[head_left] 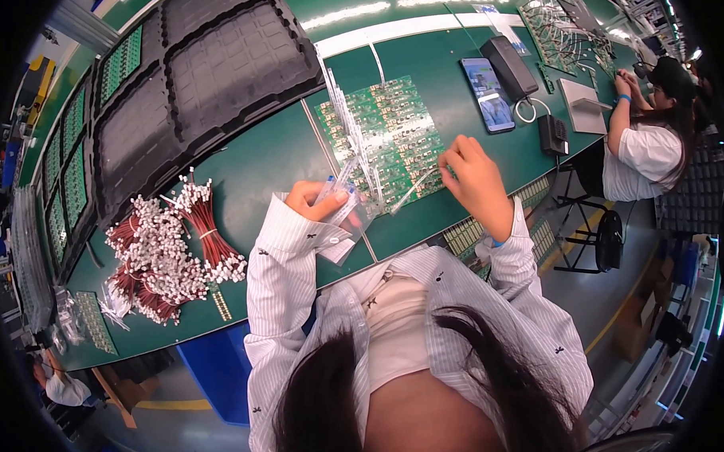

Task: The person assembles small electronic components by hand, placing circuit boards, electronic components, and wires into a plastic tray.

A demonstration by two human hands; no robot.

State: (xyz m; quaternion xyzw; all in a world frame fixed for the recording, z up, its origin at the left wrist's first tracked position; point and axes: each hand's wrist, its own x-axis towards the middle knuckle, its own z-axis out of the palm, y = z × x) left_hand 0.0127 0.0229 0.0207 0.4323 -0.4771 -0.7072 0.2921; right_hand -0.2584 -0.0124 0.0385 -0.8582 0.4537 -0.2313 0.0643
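Note:
My left hand is closed on a clear plastic bag at the near edge of the green circuit boards. Long thin whitish strips run from beside that hand across the left part of the board panel, which lies flat on the table. Over the panel's near right side hovers my right hand, thumb and fingers drawn together. One thin pale strip slants across the boards close to its fingertips; whether they grip it I cannot tell.
Left lies a heap of red-brown wire bundles with white connectors. Behind it are black trays, some holding green boards. A phone and a black case lie right of the panel. A co-worker sits far right.

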